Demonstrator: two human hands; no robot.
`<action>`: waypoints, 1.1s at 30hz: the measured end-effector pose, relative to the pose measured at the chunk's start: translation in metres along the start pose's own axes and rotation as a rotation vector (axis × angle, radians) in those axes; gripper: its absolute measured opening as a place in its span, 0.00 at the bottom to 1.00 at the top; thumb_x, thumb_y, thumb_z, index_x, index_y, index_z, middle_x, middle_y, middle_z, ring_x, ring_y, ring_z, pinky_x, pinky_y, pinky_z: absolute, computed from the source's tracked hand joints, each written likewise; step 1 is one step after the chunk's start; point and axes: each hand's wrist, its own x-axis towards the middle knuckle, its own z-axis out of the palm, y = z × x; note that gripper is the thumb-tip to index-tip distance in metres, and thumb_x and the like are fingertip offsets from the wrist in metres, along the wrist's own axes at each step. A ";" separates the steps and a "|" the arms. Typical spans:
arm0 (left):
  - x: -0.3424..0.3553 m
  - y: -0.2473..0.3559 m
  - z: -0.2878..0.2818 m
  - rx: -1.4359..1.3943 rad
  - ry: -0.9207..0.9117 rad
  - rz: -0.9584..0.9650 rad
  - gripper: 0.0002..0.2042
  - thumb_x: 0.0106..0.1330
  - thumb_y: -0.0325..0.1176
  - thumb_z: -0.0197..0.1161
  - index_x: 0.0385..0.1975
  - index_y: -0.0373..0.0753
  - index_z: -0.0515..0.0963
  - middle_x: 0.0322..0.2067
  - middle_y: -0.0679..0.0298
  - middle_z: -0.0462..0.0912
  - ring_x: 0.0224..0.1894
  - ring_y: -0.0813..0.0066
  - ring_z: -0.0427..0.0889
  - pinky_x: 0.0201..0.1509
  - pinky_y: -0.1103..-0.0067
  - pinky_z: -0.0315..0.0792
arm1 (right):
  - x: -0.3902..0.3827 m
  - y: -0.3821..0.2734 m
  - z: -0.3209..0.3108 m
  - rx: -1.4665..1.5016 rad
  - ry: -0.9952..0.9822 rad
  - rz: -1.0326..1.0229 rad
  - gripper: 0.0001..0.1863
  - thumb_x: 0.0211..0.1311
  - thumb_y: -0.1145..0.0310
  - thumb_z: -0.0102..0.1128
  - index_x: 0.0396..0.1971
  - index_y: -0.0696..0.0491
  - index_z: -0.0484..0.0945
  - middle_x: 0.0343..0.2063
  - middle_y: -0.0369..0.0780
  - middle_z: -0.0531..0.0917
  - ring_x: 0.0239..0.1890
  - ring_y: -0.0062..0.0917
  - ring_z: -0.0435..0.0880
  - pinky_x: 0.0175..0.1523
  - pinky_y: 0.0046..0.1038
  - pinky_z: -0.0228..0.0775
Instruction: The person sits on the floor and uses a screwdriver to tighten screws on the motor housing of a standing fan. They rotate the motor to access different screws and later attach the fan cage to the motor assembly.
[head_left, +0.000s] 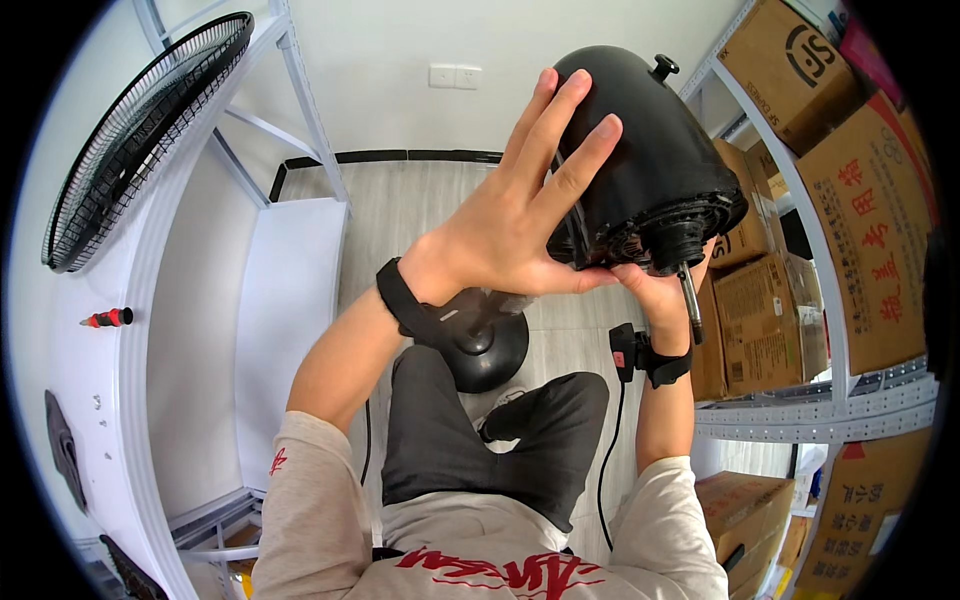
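I hold a black fan motor housing (645, 140) up at the upper middle, tilted, with a metal shaft (690, 300) jutting down from its front and a knob on top. My left hand (515, 205) spreads over the housing's left side, fingertips pressed on it, thumb underneath. My right hand (655, 285) grips it from below and behind; most of its fingers are hidden by the housing. A round black stand base (485, 355) is on the floor below my hands, its pole partly hidden behind my left hand.
A white shelf (285, 330) at left carries a black wire fan grille (140, 140), a red-and-black screwdriver (105, 318), small screws (97, 405) and a dark flat part (62, 445). At right, metal racks hold stacked cardboard boxes (760, 330). A black cable (605, 480) runs along the floor.
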 end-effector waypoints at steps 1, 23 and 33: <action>0.000 0.000 0.001 -0.017 -0.006 -0.006 0.60 0.42 0.48 0.82 0.77 0.44 0.51 0.76 0.42 0.41 0.78 0.33 0.37 0.77 0.49 0.48 | 0.002 -0.002 0.000 0.016 -0.008 0.006 0.57 0.38 0.61 0.89 0.65 0.58 0.57 0.59 0.46 0.74 0.61 0.34 0.76 0.64 0.39 0.74; 0.010 0.022 -0.013 -0.050 -0.079 -0.372 0.67 0.35 0.43 0.88 0.76 0.39 0.47 0.74 0.52 0.49 0.76 0.52 0.53 0.75 0.60 0.59 | 0.014 -0.024 0.009 0.045 -0.096 -0.196 0.58 0.49 0.66 0.80 0.77 0.55 0.50 0.73 0.48 0.63 0.72 0.37 0.67 0.74 0.37 0.60; 0.006 0.019 -0.017 -0.137 -0.123 -0.582 0.72 0.34 0.45 0.89 0.76 0.38 0.39 0.76 0.54 0.47 0.71 0.57 0.65 0.73 0.63 0.67 | 0.015 0.002 0.004 0.009 -0.063 -0.397 0.59 0.45 0.57 0.83 0.76 0.50 0.55 0.74 0.47 0.60 0.76 0.42 0.57 0.75 0.39 0.57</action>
